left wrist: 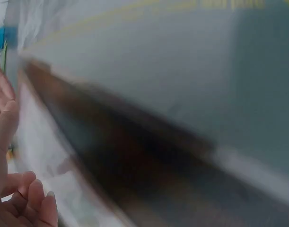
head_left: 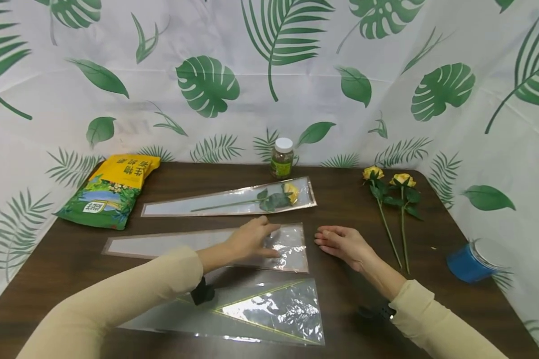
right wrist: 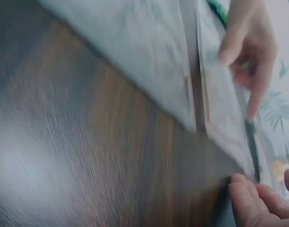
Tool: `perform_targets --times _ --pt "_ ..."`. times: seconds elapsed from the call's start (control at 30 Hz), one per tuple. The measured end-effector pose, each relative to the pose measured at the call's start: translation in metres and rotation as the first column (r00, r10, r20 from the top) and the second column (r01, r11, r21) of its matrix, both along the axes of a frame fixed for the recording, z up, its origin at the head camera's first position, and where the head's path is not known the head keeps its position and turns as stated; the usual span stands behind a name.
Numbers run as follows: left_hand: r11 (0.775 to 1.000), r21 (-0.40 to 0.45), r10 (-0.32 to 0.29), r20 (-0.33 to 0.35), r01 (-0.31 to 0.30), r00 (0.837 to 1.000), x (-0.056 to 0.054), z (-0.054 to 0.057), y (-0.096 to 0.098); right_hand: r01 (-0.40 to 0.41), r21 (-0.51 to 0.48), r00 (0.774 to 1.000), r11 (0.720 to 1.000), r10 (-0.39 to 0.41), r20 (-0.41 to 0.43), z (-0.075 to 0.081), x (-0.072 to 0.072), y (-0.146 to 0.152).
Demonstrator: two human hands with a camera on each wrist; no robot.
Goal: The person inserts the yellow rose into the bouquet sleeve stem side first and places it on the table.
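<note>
Across the middle of the table lies a clear, tapered flower sleeve (head_left: 161, 243). My left hand (head_left: 249, 240) is over its wide part, thumb and fingers spread apart, nothing between them. Just off the sleeve's right end hovers my right hand (head_left: 348, 245), its fingers loosely bent and holding nothing. Behind, a second sleeve (head_left: 175, 208) has a yellow rose (head_left: 290, 192) inside, bloom toward the wide end. Nearest me is a larger clear sleeve (head_left: 278, 311) with yellow V-shaped lines, partly covered by my left arm. The right wrist view shows the left hand (right wrist: 253, 52) above the sleeves.
Two yellow roses (head_left: 374, 173) with long stems lie on the right of the dark wooden table (head_left: 364, 197). A blue can (head_left: 469, 264) is at the right edge. A white-lidded jar (head_left: 282, 159) stands at the back, and a yellow-green bag (head_left: 112, 192) lies back left.
</note>
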State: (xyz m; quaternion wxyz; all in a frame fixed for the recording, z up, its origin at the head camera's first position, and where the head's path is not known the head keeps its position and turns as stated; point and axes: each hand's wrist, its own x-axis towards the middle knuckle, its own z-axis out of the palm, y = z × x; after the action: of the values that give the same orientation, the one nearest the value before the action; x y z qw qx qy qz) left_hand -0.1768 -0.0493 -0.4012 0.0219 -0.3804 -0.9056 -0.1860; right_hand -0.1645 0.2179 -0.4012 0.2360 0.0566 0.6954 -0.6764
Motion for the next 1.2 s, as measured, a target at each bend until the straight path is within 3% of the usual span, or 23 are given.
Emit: perform_targets --times 0.17,0.27,0.47,0.6,0.73,0.87,0.97,1.1,1.2 --pt "0.999 -0.049 -0.002 0.036 0.004 0.999 0.010 -0.009 0.001 -0.129 -0.056 0.989 0.990 0.132 0.061 0.007 0.011 -0.010" --pt "0.999 -0.045 0.017 0.052 -0.015 0.999 0.009 -0.015 0.001 -0.146 -0.057 0.986 0.988 0.150 0.075 0.007 0.013 -0.016" --pt "1.000 0.025 -0.007 0.074 0.005 0.997 0.005 -0.020 0.001 -0.162 -0.007 0.985 0.987 0.163 0.063 -0.003 0.009 -0.027" --pt "0.991 0.132 0.016 0.150 -0.036 0.989 0.003 -0.022 0.004 -0.157 0.051 0.988 0.986 0.156 0.022 -0.012 0.002 -0.037" --pt "0.947 0.284 0.078 0.256 -0.152 0.963 0.004 -0.025 0.010 -0.095 0.130 0.994 0.987 0.101 -0.043 -0.015 -0.001 -0.043" --pt "0.870 0.389 0.149 0.378 -0.303 0.914 0.008 -0.023 0.017 -0.029 0.178 0.989 0.984 0.054 -0.134 -0.017 0.001 -0.046" --pt "0.815 0.418 0.201 0.445 -0.401 0.872 0.011 -0.021 0.023 0.003 0.177 0.978 0.984 0.033 -0.204 -0.019 0.000 -0.048" --pt "0.772 0.400 0.281 0.481 -0.493 0.830 0.013 -0.022 0.031 0.042 0.162 0.964 0.986 0.002 -0.266 -0.022 -0.001 -0.049" --pt "0.757 0.386 0.331 0.469 -0.527 0.819 0.015 -0.023 0.037 0.064 0.158 0.957 0.985 -0.015 -0.291 -0.024 -0.002 -0.050"
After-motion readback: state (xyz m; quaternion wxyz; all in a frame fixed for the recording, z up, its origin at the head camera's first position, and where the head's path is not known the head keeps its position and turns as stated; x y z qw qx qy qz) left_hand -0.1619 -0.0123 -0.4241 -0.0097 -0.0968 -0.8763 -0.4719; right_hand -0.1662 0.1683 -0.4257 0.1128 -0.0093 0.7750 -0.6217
